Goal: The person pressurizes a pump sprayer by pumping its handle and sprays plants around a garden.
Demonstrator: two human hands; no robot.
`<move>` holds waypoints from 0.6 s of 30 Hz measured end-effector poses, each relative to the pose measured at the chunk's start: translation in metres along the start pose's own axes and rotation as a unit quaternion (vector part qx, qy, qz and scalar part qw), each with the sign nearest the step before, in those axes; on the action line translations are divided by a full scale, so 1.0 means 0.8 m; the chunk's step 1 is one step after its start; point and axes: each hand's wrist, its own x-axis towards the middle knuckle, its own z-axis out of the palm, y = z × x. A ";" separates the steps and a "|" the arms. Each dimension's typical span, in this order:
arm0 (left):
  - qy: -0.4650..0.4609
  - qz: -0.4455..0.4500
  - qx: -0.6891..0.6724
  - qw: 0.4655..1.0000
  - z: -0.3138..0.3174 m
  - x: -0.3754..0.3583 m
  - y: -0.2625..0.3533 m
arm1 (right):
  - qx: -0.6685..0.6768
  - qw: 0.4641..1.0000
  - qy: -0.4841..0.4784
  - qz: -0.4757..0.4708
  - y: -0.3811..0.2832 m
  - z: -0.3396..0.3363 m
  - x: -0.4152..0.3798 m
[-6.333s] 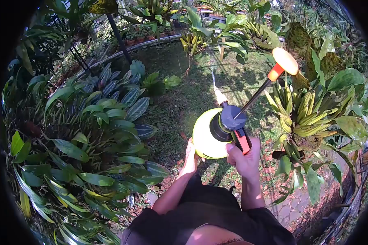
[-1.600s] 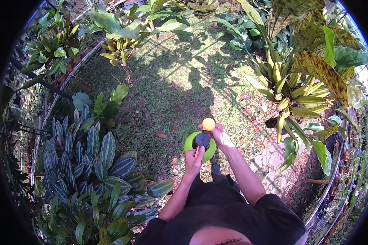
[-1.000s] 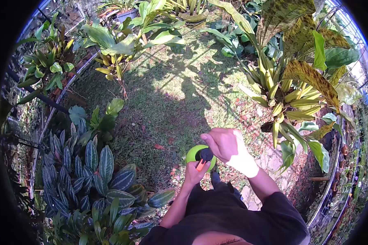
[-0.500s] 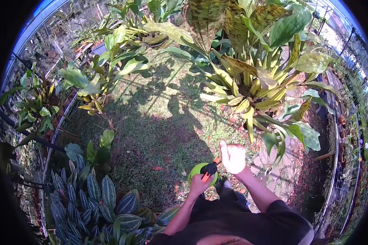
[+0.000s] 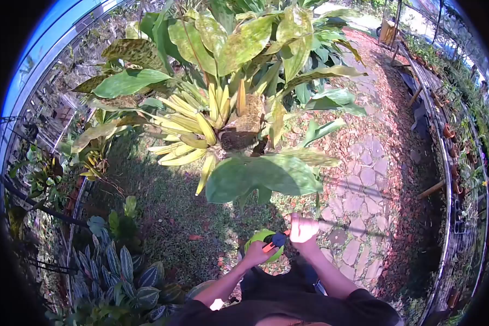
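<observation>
My left hand (image 5: 256, 253) is closed around the top of a green pump spray bottle (image 5: 259, 237), held low in front of my body. The bottle has a dark head (image 5: 279, 239) with an orange lever (image 5: 269, 246) by my thumb. A short red part sticks out of the head toward my right hand (image 5: 303, 231). That hand is raised, strongly lit, its fingers curled with the thumb side up; what it holds, if anything, is hidden. Ahead of both hands hangs a large plant (image 5: 201, 130) with yellowish thick stems and broad, partly spotted leaves, one green leaf (image 5: 263, 176) reaching nearest.
A stone path (image 5: 358, 201) with fallen reddish leaves runs along the right. Beyond it is a long bench (image 5: 445, 179) with pots. Striped-leaf plants (image 5: 126, 266) grow at lower left, beside shaded grass (image 5: 185, 212). A smaller hanging plant (image 5: 95, 160) is at left.
My view has turned right, so the large plant now sits left and closer, and more stone path shows. My right hand has come slightly lower; my left hand keeps hold of the spray bottle.
</observation>
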 end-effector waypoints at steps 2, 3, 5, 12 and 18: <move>-0.028 0.003 0.010 1.000 0.066 0.015 -0.003 | -0.016 0.998 -0.060 0.021 0.038 -0.010 -0.035; -0.035 0.007 0.007 0.999 0.094 0.017 -0.003 | -0.057 0.994 -0.097 -0.005 0.060 -0.016 -0.042; -0.036 0.025 0.002 0.999 0.138 0.034 0.003 | -0.004 0.999 -0.046 0.020 0.064 -0.117 -0.001; -0.096 0.013 -0.086 0.992 0.183 0.033 0.141 | -0.051 0.981 -0.170 0.077 0.115 -0.194 -0.009; -0.036 0.099 -0.079 0.991 0.198 0.031 0.159 | -0.112 0.974 -0.152 0.128 0.162 -0.140 -0.081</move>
